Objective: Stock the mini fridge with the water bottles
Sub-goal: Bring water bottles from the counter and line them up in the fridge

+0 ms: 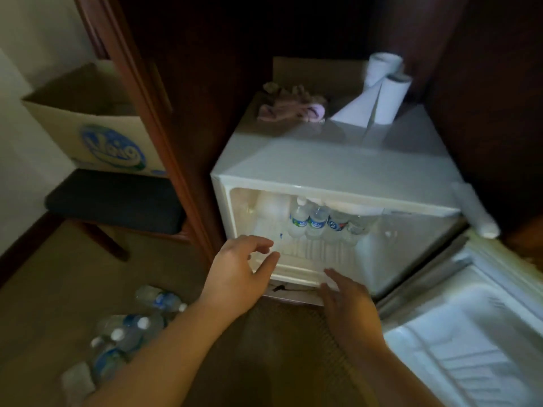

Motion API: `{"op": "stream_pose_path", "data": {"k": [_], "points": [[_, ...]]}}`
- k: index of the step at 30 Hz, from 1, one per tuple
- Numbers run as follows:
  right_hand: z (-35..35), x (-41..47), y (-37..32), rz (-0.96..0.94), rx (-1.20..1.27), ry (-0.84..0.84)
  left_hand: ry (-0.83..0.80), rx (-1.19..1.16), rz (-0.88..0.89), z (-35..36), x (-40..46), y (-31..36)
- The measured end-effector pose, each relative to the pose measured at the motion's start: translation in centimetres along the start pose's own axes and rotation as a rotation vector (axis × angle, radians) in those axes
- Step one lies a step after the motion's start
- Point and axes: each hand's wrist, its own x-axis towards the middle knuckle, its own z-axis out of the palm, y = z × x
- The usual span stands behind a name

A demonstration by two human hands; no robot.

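The white mini fridge (pixel 323 168) stands with its door (pixel 470 333) swung wide to the lower right. Inside, several clear water bottles (pixel 318 221) with blue labels stand in a row on the wire shelf. More water bottles (pixel 129 333) lie in a loose heap on the carpet at lower left. My left hand (pixel 238 274) hovers at the fridge's front lower edge, fingers spread, holding nothing. My right hand (pixel 346 306) is just below the fridge's bottom lip, fingers apart and empty.
Two paper rolls (pixel 388 92) and a pink cloth (pixel 291 108) sit on top of the fridge. A cardboard box (pixel 88 124) rests on a dark-cushioned stool (pixel 117 201) at left. Dark wooden cabinet walls enclose the fridge.
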Motion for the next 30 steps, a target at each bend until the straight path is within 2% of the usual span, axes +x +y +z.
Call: {"op": "stream_pose_path", "data": {"k": [7, 11, 16, 20, 24, 30], "points": [[-19.8, -12.3, -16.8, -0.378, 0.009, 0.425, 0.091, -0.100, 0.169, -16.6, -2.9, 20.5], [-29.8, -14.1, -25.0, -0.412, 0.071, 0.492, 0.136, -0.124, 0.246, -25.0, -0.9, 31.0], [-39.3, -13.3, -32.7, -0.489, 0.106, 0.600, 0.153, -0.146, 0.286, -32.0, 3.1, 39.8], [-44.7, -10.4, -36.1, -0.495, 0.099, 0.663, 0.141, -0.163, 0.285, -33.9, 6.8, 43.7], [-48.6, -6.4, -37.7, -0.444, 0.075, 0.749, 0.095, -0.133, 0.329, -32.6, 10.9, 45.7], [-52.3, 0.3, -38.8, -0.191, -0.003, 0.690, -0.124, -0.083, 0.286, -26.5, 18.8, 46.8]]}}
